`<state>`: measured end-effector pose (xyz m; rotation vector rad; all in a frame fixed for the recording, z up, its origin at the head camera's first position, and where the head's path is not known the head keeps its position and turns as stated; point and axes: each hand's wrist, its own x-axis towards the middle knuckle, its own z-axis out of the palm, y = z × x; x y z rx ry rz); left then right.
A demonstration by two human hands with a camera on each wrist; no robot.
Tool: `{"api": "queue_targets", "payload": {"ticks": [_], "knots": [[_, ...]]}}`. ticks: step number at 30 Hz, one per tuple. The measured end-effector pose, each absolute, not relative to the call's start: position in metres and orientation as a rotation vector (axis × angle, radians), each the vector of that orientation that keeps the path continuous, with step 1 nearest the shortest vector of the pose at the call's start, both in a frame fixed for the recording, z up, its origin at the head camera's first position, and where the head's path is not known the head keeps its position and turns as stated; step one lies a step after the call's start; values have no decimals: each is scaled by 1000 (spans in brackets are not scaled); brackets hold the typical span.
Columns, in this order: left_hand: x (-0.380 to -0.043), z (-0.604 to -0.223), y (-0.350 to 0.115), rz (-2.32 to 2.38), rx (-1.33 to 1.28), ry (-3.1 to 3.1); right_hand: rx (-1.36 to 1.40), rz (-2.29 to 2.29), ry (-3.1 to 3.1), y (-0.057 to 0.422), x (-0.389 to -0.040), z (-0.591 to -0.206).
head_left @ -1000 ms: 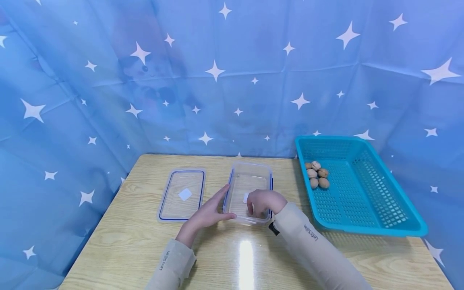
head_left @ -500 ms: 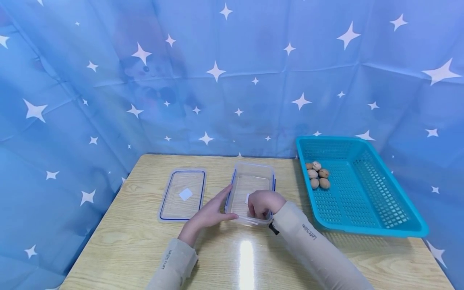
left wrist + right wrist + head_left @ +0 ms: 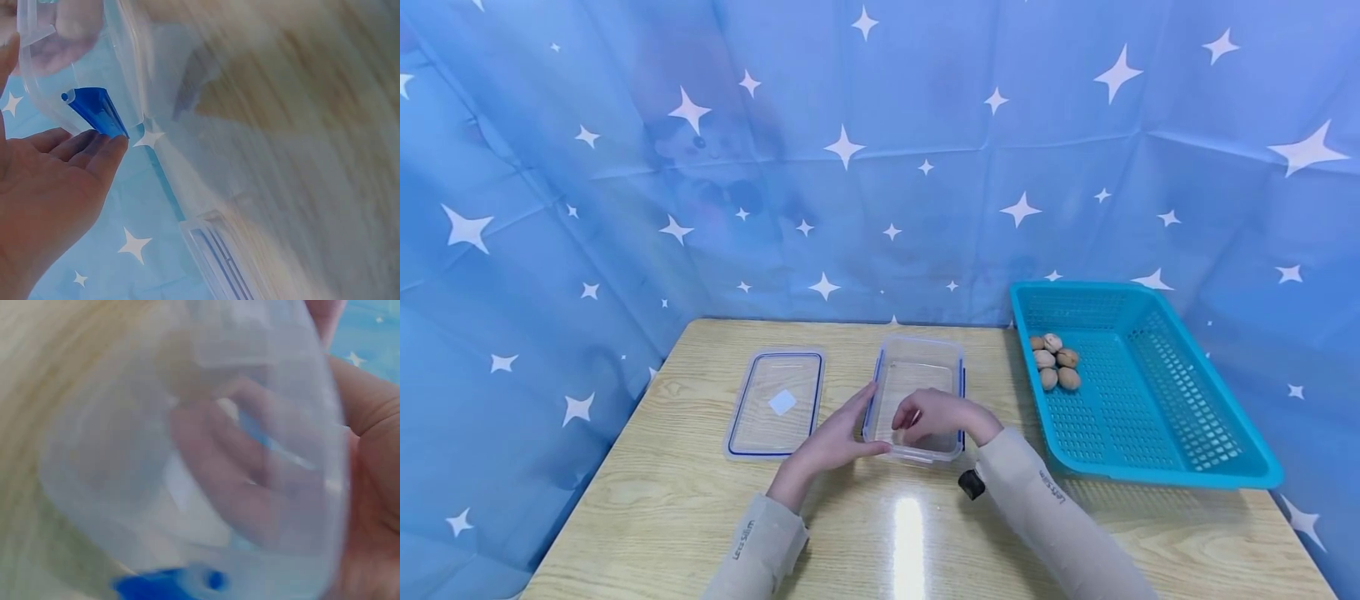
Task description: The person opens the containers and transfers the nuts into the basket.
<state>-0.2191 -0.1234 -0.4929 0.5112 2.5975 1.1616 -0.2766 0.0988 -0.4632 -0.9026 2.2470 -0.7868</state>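
Observation:
A clear plastic food box with blue side clips stands uncovered on the table. My left hand spans its near left corner, fingers straight along the left side and thumb at the near rim. In the left wrist view those fingertips touch a blue clip that hangs down. My right hand reaches into the box from the right with curled fingers. Seen blurred through the wall in the right wrist view, a round brown walnut sits at its fingertips, pinched there.
The box's clear lid, with a blue seal and a white label, lies flat to the left. A turquoise basket at the right holds several walnuts along its left side. A starry blue curtain hangs behind the table.
My right hand has shifted left and turned inside the box, its fingertips now showing nearer the middle. The left hand stays at the corner; basket and lid are unchanged.

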Motion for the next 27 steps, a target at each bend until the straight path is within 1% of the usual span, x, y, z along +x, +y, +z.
{"api": "queue_targets", "payload": {"ticks": [8, 16, 21, 27], "knots": [[-217, -492, -122, 1175, 506, 2615, -861, -1025, 2258, 97, -271, -478], [-215, -490, -120, 1145, 503, 2671, -853, -1088, 2278, 91, -269, -486], [-213, -490, -118, 1129, 461, 2694, -806, -1224, 2310, 92, -268, -482], [-213, -491, -118, 1112, 439, 2711, -774, -1365, 2341, 100, -270, -460]]}}
